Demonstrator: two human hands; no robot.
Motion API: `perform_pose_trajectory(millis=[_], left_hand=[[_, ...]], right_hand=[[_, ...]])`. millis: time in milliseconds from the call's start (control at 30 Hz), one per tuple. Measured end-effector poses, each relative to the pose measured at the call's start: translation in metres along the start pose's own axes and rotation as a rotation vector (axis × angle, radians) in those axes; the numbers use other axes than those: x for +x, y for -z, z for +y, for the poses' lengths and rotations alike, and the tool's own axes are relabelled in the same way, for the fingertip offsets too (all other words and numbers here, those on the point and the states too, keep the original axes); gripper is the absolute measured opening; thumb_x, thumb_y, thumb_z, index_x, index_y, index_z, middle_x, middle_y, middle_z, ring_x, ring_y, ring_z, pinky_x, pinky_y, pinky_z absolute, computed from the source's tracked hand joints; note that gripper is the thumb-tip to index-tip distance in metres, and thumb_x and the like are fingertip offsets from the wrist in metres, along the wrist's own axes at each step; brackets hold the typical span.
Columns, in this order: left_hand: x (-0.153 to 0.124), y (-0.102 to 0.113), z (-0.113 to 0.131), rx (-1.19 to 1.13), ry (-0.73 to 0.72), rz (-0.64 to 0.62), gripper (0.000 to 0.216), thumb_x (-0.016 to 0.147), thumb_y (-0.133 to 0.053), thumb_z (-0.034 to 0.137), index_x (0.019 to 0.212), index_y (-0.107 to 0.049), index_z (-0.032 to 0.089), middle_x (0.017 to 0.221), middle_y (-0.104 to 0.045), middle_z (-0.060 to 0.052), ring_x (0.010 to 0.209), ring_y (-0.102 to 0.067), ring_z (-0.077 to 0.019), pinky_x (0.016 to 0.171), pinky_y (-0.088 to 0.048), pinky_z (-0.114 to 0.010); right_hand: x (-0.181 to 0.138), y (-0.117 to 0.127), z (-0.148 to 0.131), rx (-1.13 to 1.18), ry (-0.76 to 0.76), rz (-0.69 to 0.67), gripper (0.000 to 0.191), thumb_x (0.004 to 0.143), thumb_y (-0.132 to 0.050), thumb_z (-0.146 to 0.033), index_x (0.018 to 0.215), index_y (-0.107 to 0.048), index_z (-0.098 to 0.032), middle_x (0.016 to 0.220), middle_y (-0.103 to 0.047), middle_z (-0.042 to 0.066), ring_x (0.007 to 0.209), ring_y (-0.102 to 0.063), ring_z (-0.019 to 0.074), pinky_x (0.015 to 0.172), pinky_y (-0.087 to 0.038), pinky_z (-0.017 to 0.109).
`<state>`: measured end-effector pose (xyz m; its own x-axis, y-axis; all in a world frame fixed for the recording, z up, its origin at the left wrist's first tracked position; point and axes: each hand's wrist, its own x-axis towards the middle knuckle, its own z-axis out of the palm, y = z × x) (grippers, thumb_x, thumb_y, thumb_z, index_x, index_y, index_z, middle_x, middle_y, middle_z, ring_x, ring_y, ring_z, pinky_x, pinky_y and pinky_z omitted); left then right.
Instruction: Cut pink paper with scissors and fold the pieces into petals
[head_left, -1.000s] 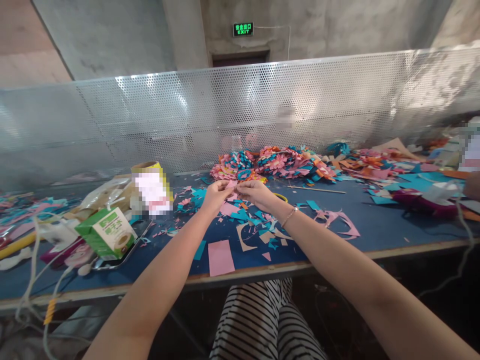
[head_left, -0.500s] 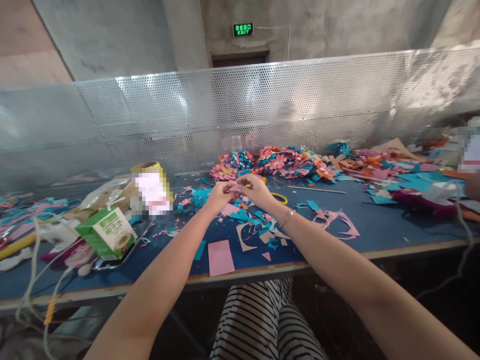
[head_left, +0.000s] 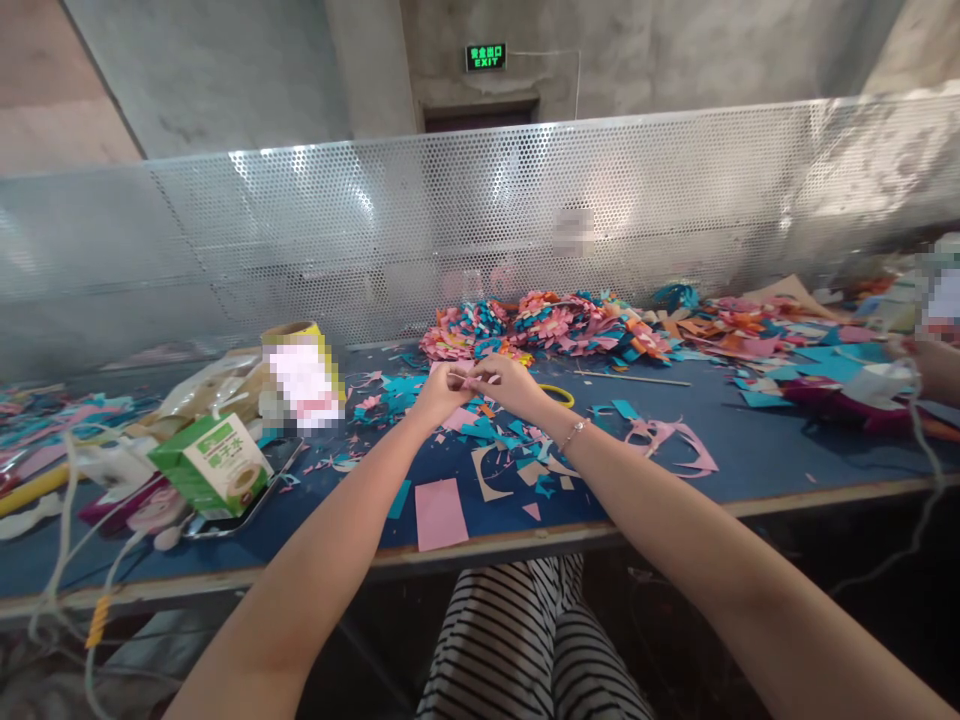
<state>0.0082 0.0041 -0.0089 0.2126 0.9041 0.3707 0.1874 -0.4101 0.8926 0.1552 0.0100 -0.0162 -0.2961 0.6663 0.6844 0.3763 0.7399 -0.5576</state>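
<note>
My left hand and my right hand meet above the middle of the table, fingertips pinched together. Between them is a small piece of pink paper, mostly covered by the fingers. Just beyond the hands lies a heap of pink, blue and orange paper flowers. Blue and cream paper scraps are scattered beneath and in front of them. A pink paper rectangle rests near the table's front edge. Beside my right wrist sits a yellow ring-shaped thing, partly hidden.
A green and white drink carton stands on a tray at the left, near white cables. A thin stick lies to the right, past a cut pink sheet. Another person's hand shows at the far right.
My fingers have shifted slightly around the pink paper, and both hands stay in nearly the same place. At the far right, the other person's hand has moved further into view.
</note>
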Motion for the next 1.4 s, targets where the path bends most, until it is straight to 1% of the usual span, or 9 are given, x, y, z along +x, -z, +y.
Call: perform_pose_trajectory(millis=[167,333,433,567,767,933,1100,1233,1400], left_hand=[[-0.002,-0.002,0.005,-0.076,0.125,0.149,0.029,0.057,-0.064,0.002,0.079,-0.051,0.016,0.069,-0.062,-0.002,0.064,-0.059,-0.0119,0.065,-0.045,-0.026],[0.001,0.0,0.01,-0.481,0.431,0.073,0.005,0.07,-0.054,0.01,0.073,-0.058,0.012,0.069,-0.065,-0.008,0.066,-0.063,-0.0138,0.07,-0.049,-0.027],[0.001,0.003,0.014,-0.656,0.523,0.029,0.014,0.077,-0.048,0.017,0.075,-0.06,0.01,0.069,-0.066,-0.011,0.067,-0.064,-0.0165,0.07,-0.051,-0.029],[-0.001,0.004,0.016,-0.659,0.469,0.049,0.008,0.073,-0.054,0.011,0.076,-0.061,0.01,0.066,-0.066,-0.008,0.064,-0.064,-0.0139,0.07,-0.052,-0.026],[-0.003,0.004,0.014,-0.621,0.347,0.039,0.019,0.067,-0.058,0.0,0.082,-0.064,0.01,0.07,-0.067,-0.006,0.065,-0.064,-0.0121,0.073,-0.051,-0.025],[-0.003,0.004,0.013,-0.593,0.298,0.02,0.022,0.067,-0.06,0.001,0.086,-0.064,0.01,0.076,-0.068,-0.008,0.068,-0.065,-0.0126,0.076,-0.051,-0.027],[-0.004,0.003,0.013,-0.548,0.288,0.02,0.023,0.067,-0.06,0.002,0.089,-0.063,0.01,0.074,-0.068,-0.007,0.067,-0.065,-0.013,0.077,-0.051,-0.03],[-0.004,0.003,0.015,-0.553,0.286,0.015,0.025,0.067,-0.059,-0.001,0.09,-0.06,0.009,0.074,-0.068,-0.006,0.067,-0.065,-0.0127,0.078,-0.051,-0.03],[-0.003,0.002,0.013,-0.58,0.238,0.047,0.029,0.065,-0.059,-0.004,0.089,-0.056,0.011,0.077,-0.067,-0.004,0.071,-0.064,-0.0121,0.079,-0.051,-0.03]], right_hand=[[0.001,0.001,0.007,-0.014,0.026,0.091,0.007,0.072,-0.06,-0.021,0.072,-0.065,-0.018,0.074,-0.059,0.003,0.069,-0.053,0.0121,0.063,-0.044,0.025],[0.002,0.005,0.007,-0.032,0.101,0.181,0.007,0.074,-0.059,-0.021,0.073,-0.065,-0.017,0.076,-0.06,0.004,0.066,-0.052,0.0129,0.06,-0.043,0.026],[0.002,0.005,0.009,-0.013,0.208,0.129,0.009,0.075,-0.057,-0.016,0.074,-0.066,-0.018,0.076,-0.062,0.004,0.072,-0.055,0.0143,0.065,-0.045,0.028],[0.001,0.002,0.013,0.004,0.275,0.106,0.009,0.074,-0.059,-0.016,0.076,-0.067,-0.019,0.082,-0.064,0.005,0.081,-0.058,0.0156,0.077,-0.047,0.031],[0.001,0.0,0.018,-0.001,0.305,0.127,0.009,0.075,-0.061,-0.023,0.079,-0.069,-0.021,0.088,-0.06,0.006,0.088,-0.057,0.0169,0.083,-0.047,0.035],[-0.002,0.004,0.019,-0.021,0.305,0.095,0.011,0.076,-0.06,-0.028,0.078,-0.069,-0.022,0.087,-0.052,0.006,0.087,-0.055,0.017,0.08,-0.049,0.035],[-0.004,0.008,0.015,-0.108,0.354,0.034,0.013,0.079,-0.057,-0.028,0.077,-0.069,-0.023,0.083,-0.05,0.005,0.079,-0.053,0.0152,0.073,-0.049,0.033],[-0.004,0.009,0.014,-0.115,0.376,0.044,0.014,0.08,-0.055,-0.028,0.081,-0.069,-0.023,0.084,-0.05,0.005,0.082,-0.053,0.0161,0.075,-0.048,0.033],[-0.003,0.006,0.019,-0.104,0.328,0.067,0.014,0.08,-0.056,-0.028,0.084,-0.069,-0.024,0.083,-0.05,0.004,0.086,-0.052,0.0171,0.078,-0.048,0.034]])
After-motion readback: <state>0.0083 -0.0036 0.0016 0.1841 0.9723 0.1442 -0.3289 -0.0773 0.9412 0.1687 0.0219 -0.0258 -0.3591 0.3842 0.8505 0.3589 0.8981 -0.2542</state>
